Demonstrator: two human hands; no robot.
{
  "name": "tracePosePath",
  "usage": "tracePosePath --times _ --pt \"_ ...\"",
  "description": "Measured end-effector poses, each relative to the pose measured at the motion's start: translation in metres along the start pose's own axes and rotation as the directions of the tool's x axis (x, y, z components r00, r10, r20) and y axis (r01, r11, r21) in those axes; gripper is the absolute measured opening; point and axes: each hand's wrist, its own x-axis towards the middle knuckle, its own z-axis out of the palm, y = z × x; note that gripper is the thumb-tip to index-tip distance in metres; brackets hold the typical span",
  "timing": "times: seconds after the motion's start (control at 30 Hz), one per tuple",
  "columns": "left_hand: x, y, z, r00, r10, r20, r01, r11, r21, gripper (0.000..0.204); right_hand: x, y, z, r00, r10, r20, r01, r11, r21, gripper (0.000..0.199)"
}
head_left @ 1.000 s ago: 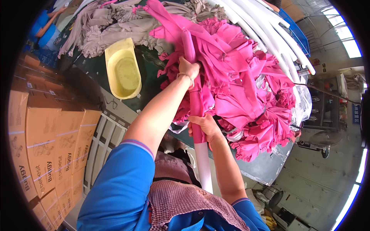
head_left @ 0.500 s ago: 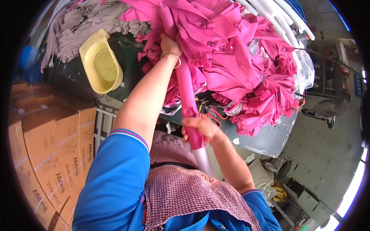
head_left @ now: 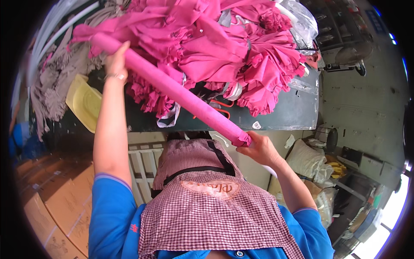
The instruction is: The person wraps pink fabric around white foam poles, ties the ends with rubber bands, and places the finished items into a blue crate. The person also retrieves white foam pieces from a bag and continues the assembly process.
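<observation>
Pink-covered tube is held slantwise over the table, lower end past its front edge; upper part is gripped by the left hand, bunched lower end by the right hand. Cover-fitting seems underway; end-smoothing is likely called for.

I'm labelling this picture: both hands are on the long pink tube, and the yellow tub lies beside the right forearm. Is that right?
Not the right forearm: in the head view, the yellow tub lies beside the left forearm. The left hand and right hand are on the long pink tube.
</observation>
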Motion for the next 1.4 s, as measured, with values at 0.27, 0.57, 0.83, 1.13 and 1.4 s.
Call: tracePosePath --times 0.27,0.57,0.83,1.13,1.4 --pt "-0.224 0.131 0.021 0.368 0.202 0.908 -0.847 0.476 0.237 0.062 0.049 -0.015 0.036 0.894 -0.409 0.181 0.305 0.854 0.421 0.039" --pt "-0.275 0.084 0.0 0.27 -0.58 0.768 -0.827 0.27 0.494 0.05 0.149 0.046 0.059 0.938 -0.305 -0.163 0.277 0.945 -0.172 0.025" --pt "-0.253 0.076 -0.028 0.179 -0.744 0.643 -0.415 0.536 0.736 0.067 0.178 0.053 0.081 0.965 -0.262 -0.023 0.2 0.786 -0.585 0.02" --pt "-0.227 0.081 -0.045 0.334 -0.705 0.626 0.382 0.708 0.593 0.053 0.108 0.086 0.04 1.0 0.012 -0.008 -0.014 0.962 -0.274 0.034" --pt "-0.22 0.053 -0.015 0.287 -0.64 0.713 0.336 0.764 0.551 0.044 0.115 0.051 0.055 0.995 0.049 0.09 -0.045 0.998 -0.051 0.059"
